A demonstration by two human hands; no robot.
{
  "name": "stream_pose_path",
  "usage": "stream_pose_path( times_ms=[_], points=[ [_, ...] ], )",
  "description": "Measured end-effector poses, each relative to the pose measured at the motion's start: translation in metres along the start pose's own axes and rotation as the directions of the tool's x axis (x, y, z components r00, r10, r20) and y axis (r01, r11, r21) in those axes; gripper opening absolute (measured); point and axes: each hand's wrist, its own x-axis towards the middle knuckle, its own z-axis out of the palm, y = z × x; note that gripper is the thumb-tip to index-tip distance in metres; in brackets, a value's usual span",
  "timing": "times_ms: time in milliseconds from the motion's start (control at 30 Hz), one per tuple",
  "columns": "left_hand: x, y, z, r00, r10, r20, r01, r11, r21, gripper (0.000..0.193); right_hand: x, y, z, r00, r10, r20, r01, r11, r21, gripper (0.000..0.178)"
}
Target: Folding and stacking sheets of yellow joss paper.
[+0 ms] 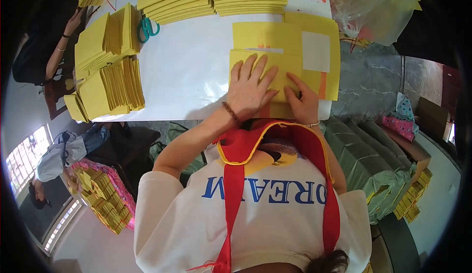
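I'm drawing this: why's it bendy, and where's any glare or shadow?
Head view: the fisheye lens bends straight edges toward the dark rim; head view: the window at far left glares nearly white; head view: a soft shadow lies on the white table, left of the left hand.

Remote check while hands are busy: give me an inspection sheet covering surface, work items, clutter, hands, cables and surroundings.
Surface: smooth white tabletop, partly covered by yellow paper.
Work items: flat yellow rectangular paper piece under both hands, partly over other yellow sheets; thick yellow paper stacks at far side and left.
Clutter: teal-handled scissors beside the stacks; crumpled clear plastic bag at upper right.
Hands: left hand spread flat on the piece; right hand at its right, thumb and forefinger apart.
Cables: nothing seen.
Surroundings: grey-green wrapped bundles at right; two other people at left.
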Motion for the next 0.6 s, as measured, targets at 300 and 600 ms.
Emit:
stream_pose_path(
  times_ms=[300, 600],
  points=[
    [-0.003, -0.009, 0.019, 0.999, -0.003, 0.037, 0.003, 1.0, 0.013, 0.053, -0.004, -0.002, -0.011, 0.939, -0.337, -0.063, 0.285, 0.869, -0.404, 0.034],
    [-0.004, -0.01, 0.017, 0.997, -0.006, 0.071, 0.007, 1.0, -0.017, 0.054, 0.012, -0.001, 0.014, 0.849, -0.46, 0.259, 0.505, 0.566, -0.651, 0.058]
  ],
)
